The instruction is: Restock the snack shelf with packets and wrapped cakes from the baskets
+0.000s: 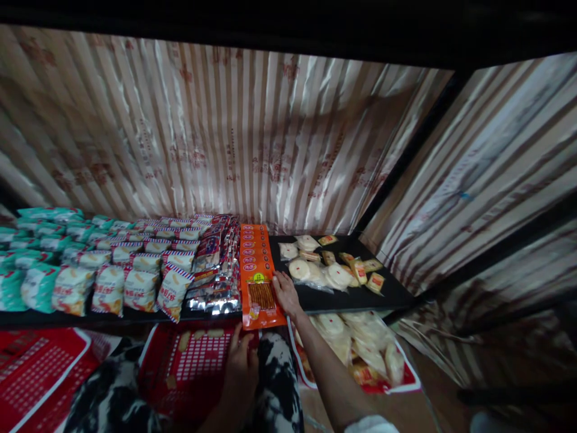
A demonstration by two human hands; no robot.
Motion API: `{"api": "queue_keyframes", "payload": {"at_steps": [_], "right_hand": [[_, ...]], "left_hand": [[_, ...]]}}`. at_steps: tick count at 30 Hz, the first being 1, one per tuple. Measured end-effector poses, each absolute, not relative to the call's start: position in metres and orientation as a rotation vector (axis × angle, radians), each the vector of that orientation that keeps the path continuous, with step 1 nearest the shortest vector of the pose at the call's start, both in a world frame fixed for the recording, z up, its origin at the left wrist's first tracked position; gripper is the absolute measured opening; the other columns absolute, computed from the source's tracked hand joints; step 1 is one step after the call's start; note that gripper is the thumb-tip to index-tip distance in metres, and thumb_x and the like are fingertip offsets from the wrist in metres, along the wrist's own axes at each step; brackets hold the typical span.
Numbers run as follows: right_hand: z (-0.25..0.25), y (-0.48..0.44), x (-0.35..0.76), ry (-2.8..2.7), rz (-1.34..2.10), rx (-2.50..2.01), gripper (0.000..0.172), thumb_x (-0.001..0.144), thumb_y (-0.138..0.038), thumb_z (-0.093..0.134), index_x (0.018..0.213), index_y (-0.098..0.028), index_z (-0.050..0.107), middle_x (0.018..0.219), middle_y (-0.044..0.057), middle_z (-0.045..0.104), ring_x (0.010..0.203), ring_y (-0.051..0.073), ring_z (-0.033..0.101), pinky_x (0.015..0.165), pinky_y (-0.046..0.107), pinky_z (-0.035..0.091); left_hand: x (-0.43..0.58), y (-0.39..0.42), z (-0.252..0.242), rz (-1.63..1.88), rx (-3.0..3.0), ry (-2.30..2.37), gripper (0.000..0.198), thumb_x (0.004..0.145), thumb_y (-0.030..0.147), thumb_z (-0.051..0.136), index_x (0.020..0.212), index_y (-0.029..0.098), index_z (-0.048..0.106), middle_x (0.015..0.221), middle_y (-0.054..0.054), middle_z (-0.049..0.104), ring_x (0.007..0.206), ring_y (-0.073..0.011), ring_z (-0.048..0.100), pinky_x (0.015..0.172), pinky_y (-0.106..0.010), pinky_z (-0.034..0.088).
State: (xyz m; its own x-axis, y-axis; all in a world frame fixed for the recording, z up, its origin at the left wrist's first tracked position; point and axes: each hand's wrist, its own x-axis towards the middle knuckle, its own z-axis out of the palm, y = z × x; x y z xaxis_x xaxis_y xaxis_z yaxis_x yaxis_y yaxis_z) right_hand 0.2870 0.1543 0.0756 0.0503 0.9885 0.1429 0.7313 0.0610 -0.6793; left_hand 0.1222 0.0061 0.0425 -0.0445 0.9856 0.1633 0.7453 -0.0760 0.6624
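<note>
My right hand (pixel 285 292) lies flat with fingers stretched out against the right edge of an orange snack packet (pixel 258 278) that rests on the dark shelf (pixel 356 297). My left hand (pixel 241 368) rests lower down, fingers apart, on the rim of a red plastic basket (pixel 193 367) and holds nothing. Shiny silver and dark packets (pixel 216 270) stand just left of the orange one. To the right of my right hand lie round white cakes in clear wrappers (pixel 315 270) and small yellow wrapped pieces (pixel 365 273).
Rows of white and teal snack bags (pixel 90 270) fill the shelf's left part. A second red basket (pixel 396 373) below the shelf holds pale round cakes. Another red basket (pixel 36 367) sits at the lower left. Striped shiny sheeting (pixel 225 138) backs the shelf.
</note>
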Motion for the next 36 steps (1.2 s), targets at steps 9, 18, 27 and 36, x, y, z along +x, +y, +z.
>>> {"api": "queue_keyframes", "payload": {"at_steps": [9,18,27,36], "right_hand": [[0.071,0.087,0.296,-1.335,0.512,-1.542,0.058,0.084,-0.055,0.035,0.115,-0.013,0.059,0.121,0.015,0.059,0.114,0.024,0.051,0.100,0.043,0.036],[0.067,0.017,0.298,-1.053,0.594,-1.534,0.059,0.079,-0.060,0.040,0.106,-0.014,0.066,0.109,0.013,0.066,0.100,0.026,0.059,0.086,0.037,0.044],[0.079,-0.031,0.318,-0.894,0.617,-1.489,0.059,0.074,-0.063,0.045,0.101,-0.015,0.066,0.105,0.013,0.068,0.085,0.025,0.064,0.077,0.036,0.049],[0.065,-0.041,0.325,-0.844,0.637,-1.488,0.054,0.073,-0.064,0.049,0.089,-0.016,0.068,0.100,0.012,0.069,0.082,0.024,0.065,0.072,0.034,0.051]], "left_hand": [[0.110,-0.027,0.060,0.838,1.807,1.827,0.035,0.077,0.009,0.036,0.091,0.015,0.067,0.125,-0.011,0.058,0.122,-0.0200,0.048,0.101,-0.035,0.043],[0.101,-0.071,0.094,0.680,1.627,1.696,0.035,0.075,0.006,0.041,0.100,0.012,0.064,0.140,-0.013,0.042,0.131,-0.0201,0.036,0.108,-0.029,0.030],[0.107,-0.094,0.104,0.771,1.636,1.580,0.032,0.072,0.004,0.042,0.092,0.014,0.066,0.136,-0.013,0.047,0.131,-0.0201,0.036,0.108,-0.032,0.029],[0.108,-0.092,0.087,0.800,1.559,1.607,0.031,0.071,0.003,0.042,0.085,0.015,0.067,0.130,-0.012,0.053,0.125,-0.0207,0.044,0.105,-0.033,0.034]]}}
